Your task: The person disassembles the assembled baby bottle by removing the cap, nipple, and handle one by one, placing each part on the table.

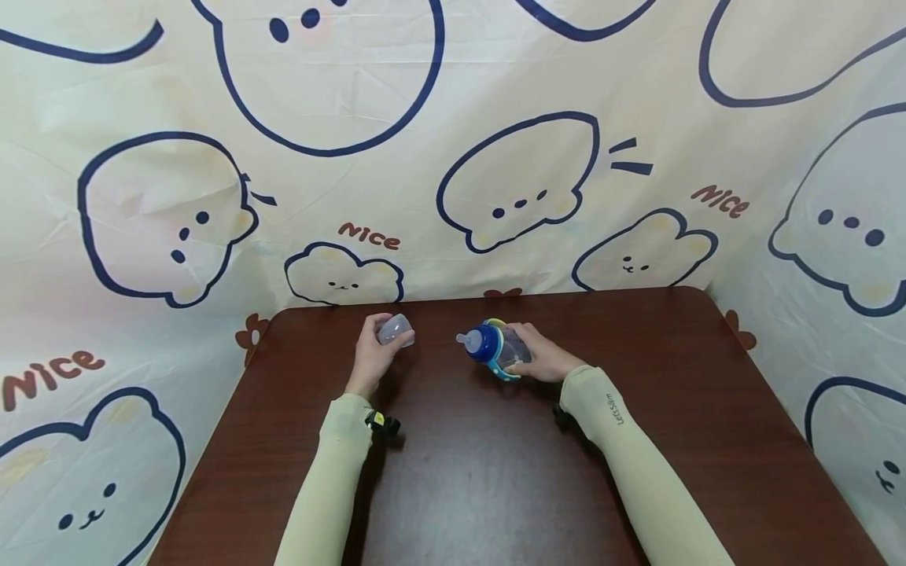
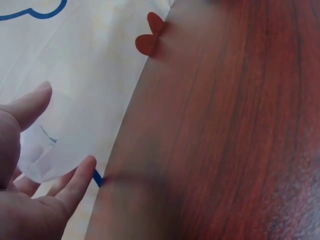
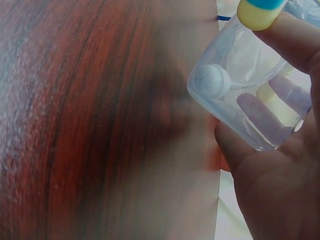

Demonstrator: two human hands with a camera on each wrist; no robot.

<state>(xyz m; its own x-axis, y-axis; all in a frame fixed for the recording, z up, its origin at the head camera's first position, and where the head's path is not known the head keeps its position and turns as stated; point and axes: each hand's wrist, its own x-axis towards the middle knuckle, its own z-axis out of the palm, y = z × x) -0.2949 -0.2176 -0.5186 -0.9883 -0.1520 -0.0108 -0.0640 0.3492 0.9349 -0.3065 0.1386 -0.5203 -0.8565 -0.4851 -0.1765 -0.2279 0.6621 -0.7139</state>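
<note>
Bottle: a clear sippy bottle (image 1: pixel 504 348) with a blue spout top and yellow-blue handles, just right of centre in the head view, tipped over so the spout points toward frame left. It is held just above the table.
Bottle interior: the right wrist view shows a see-through body (image 3: pixel 245 95) with a white weighted straw ball inside, upper right of that frame.
Right hand: the right hand (image 1: pixel 545 355) is wrapped round the bottle body, fingers curled behind it and thumb in front.
Cap: a small clear cap (image 1: pixel 394 328), just left of centre, well apart from the spout.
Left hand: the left hand (image 1: pixel 373 354) holds the cap between thumb and loosely bent fingertips; in the left wrist view the cap (image 2: pixel 52 137) sits at the left edge, over the table's rim.
Doing it well: I judge that keeping the bottle steady, squaring the cap's open side to the spout, and bringing them together over the table (image 1: pixel 481 487) matters most.
Surround: a cartoon-bear cloth (image 1: pixel 212 173) fills the upper frame.
</note>
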